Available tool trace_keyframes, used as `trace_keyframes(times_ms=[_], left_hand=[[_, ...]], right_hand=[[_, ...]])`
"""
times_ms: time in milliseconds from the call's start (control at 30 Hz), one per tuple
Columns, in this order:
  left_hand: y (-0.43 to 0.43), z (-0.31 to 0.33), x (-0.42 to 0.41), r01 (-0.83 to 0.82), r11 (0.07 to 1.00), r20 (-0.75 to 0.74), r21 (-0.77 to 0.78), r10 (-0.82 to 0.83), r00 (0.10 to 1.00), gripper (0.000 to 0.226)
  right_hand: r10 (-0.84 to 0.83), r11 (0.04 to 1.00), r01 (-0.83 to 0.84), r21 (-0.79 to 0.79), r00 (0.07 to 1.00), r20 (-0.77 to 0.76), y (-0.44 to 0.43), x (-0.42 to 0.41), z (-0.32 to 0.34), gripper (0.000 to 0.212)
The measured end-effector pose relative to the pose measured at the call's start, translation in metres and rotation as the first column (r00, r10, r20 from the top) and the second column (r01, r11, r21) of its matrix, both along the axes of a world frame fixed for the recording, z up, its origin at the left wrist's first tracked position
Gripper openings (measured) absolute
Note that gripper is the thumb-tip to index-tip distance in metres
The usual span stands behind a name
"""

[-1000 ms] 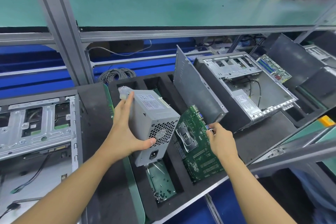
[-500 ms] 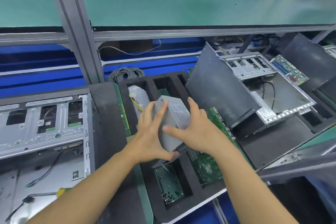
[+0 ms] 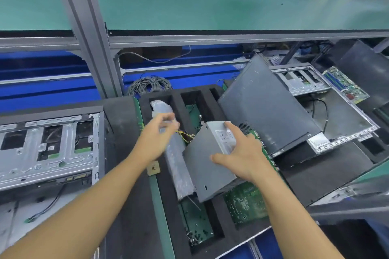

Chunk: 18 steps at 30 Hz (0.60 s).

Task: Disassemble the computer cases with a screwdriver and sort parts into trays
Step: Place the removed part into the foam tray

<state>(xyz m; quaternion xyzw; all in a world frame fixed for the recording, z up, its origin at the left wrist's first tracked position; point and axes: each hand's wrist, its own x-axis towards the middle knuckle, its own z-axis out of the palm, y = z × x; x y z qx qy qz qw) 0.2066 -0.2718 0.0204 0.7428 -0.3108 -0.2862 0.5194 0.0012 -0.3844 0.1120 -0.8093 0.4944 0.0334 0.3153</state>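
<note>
At the centre of the frame the power supply lies tilted across the black foam tray. It bridges the dividers rather than sitting down in one slot, and its lower corner overhangs the compartment that holds loose screws. The right hand rests flat on the upper face, fingers spread and straight and thumb stretched toward the near edge, steadying the box rather than clamping it. The left hand hovers over the plastic-wrapped cable bundle in the slot just left of the box. It is motion-blurred, so I cannot tell whether its loosely bent fingers pinch the wrap or only brush it.

Yellow wires run from the box's far end to the bundle, so the two pieces likely move as one. The unit looks like a stiff sheet-steel shell, probably dense for its size, with smooth painted faces that offer little friction. The safest hold would span its narrow width, thumb on one side wall and fingers on the other, near the middle. Lifting it by the wires or the bag would strain the leads.

A green motherboard lies under the box's right edge and could be scraped if the box slides. Right of centre a dark side panel leans, and an open chassis sits at the left edge.
</note>
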Motion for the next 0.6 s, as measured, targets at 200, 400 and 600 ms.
trace_keyframes(times_ms=[200,400,600], left_hand=[[-0.025,-0.047,0.005,0.357,0.549,0.145,0.756,-0.672,0.726,0.033],[-0.028,-0.088,-0.032,0.175,0.373,0.304,0.911,-0.895,0.326,0.09],[-0.037,-0.11,-0.046,-0.008,0.308,0.302,0.951,-0.929,0.212,0.095]], right_hand=[[0.056,0.998,-0.056,0.017,0.998,-0.042,0.004,-0.011,-0.008,0.092],[0.058,0.998,-0.057,0.037,0.998,-0.03,0.014,-0.021,-0.023,0.092],[0.043,0.998,-0.042,-0.043,0.999,0.003,0.01,-0.028,-0.021,0.093]])
